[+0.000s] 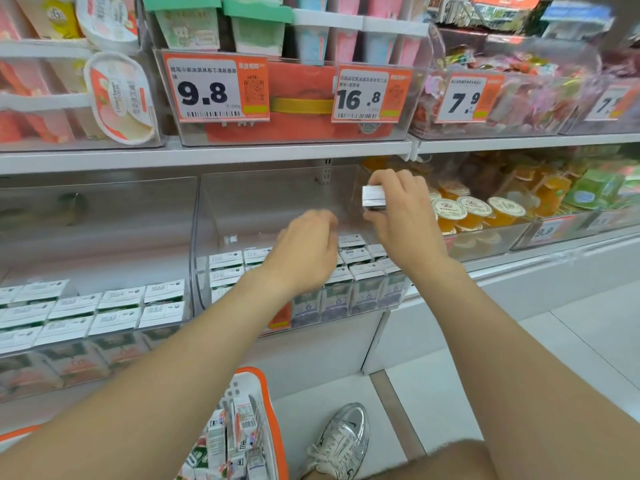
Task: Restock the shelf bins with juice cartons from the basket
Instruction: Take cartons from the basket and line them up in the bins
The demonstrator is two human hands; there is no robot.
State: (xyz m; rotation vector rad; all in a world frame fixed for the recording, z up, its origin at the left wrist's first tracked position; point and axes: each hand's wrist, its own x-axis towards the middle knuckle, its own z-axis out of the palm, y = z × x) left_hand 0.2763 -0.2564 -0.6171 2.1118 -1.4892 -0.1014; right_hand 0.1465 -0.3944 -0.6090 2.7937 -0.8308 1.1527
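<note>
My right hand (405, 223) pinches a small juice carton (374, 199) between thumb and curled fingers. It holds the carton up in the air over the right end of the clear middle bin (242, 202), close to that bin's right wall.

My left hand (306, 252) hangs knuckles up over the middle of the same bin, its fingers bent downward and blurred. I cannot tell whether it grips anything.

Under both hands, rows of cartons (360, 271) stand upright along the bin's front edge and into its front right corner.

The basket (268, 403), with its orange rim, sits on the floor below the bin between my forearms. More cartons (235, 438) are piled loosely inside it, and my silver shoe (343, 441) is just beside its right edge.

The neighbouring bin on the left (187, 237) also holds rows of white-topped cartons. The bin to the right (485, 242) holds jelly cups (474, 209).
</note>
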